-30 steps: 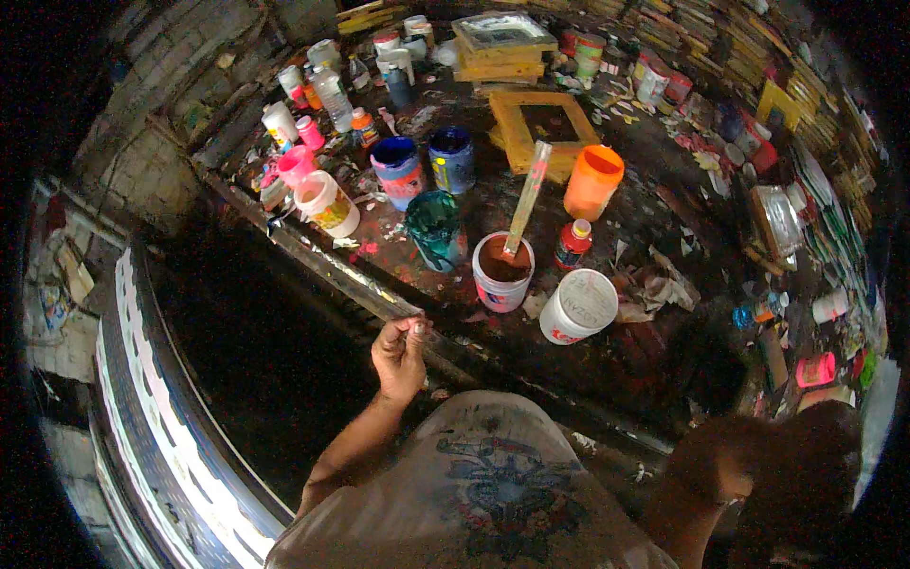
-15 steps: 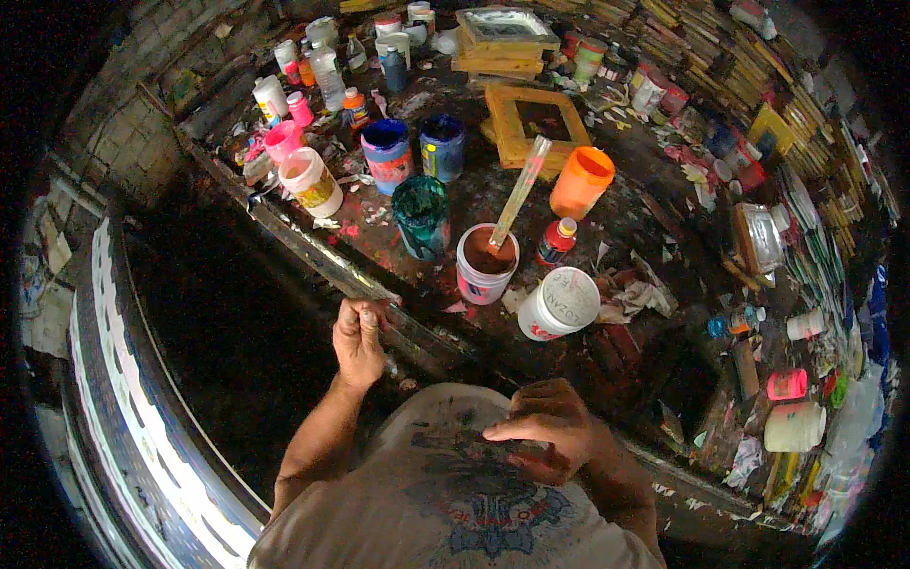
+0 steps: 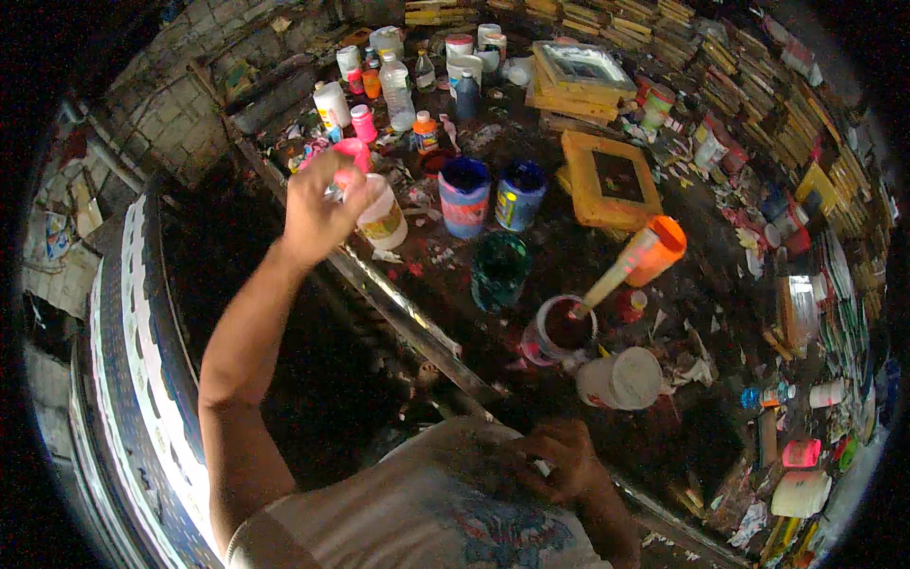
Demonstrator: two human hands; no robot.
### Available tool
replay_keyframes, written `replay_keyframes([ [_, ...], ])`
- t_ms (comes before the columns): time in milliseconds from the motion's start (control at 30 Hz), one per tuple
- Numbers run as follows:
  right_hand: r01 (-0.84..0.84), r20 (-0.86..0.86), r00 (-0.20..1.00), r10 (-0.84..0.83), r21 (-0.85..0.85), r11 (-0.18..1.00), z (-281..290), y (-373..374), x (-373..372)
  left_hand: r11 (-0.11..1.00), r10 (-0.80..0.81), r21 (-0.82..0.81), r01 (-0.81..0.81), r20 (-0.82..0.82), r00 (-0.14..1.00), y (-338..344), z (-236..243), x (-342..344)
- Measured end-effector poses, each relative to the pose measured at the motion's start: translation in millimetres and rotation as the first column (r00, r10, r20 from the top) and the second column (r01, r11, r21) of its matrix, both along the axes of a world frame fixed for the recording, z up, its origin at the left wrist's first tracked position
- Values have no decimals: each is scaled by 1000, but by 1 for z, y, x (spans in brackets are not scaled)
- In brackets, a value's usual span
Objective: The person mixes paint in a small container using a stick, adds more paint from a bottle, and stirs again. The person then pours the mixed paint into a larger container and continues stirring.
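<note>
Up and away from the near edge, the left hand (image 3: 322,209) has swung to ten o'clock in the view, while the view itself has turned, so the pots now sit further toward three o'clock. Over at five o'clock, the right hand (image 3: 564,460) remains close before the shirt (image 3: 455,465).

Of the two hands, the left has its fingers bent toward the thumb; I cannot tell whether anything is pinched between them. The right is half lost in shadow with bent fingers, and I cannot tell if it grips anything.

Nearest the left hand, between ten and eleven o'clock on the surface (image 3: 445,284), are a white tub (image 3: 387,228) and a pink cup (image 3: 358,152). Both are partly hidden by that hand, and contact is unclear.

Two blue-rimmed containers stand side by side, one (image 3: 464,204) at twelve, its neighbour (image 3: 519,197) at one. Close to the centre is a dark green pot (image 3: 500,270). At four o'clock a bucket (image 3: 538,339) bears a leaning stick (image 3: 611,275), which crosses in front of an orange container (image 3: 665,242) near three; just beside the bucket is a white lidded tub (image 3: 633,379). A yellow frame (image 3: 616,213) lies at two.
</note>
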State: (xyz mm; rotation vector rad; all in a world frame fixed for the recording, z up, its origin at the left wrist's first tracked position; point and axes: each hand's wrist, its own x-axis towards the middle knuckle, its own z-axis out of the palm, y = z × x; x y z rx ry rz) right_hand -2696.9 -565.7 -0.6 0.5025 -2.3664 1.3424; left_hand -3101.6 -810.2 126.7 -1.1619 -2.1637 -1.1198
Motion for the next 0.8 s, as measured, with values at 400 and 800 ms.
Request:
replay_keyframes([
  [400,453,74,881,-468,156,878,13,-102,-100,820,-80,-561,117,90,993,83,-123,-416],
  [800,802,-1,560,-828,250,542,31,-165,-135,526,-405,-639,561,391,826,226,-223,-482],
])
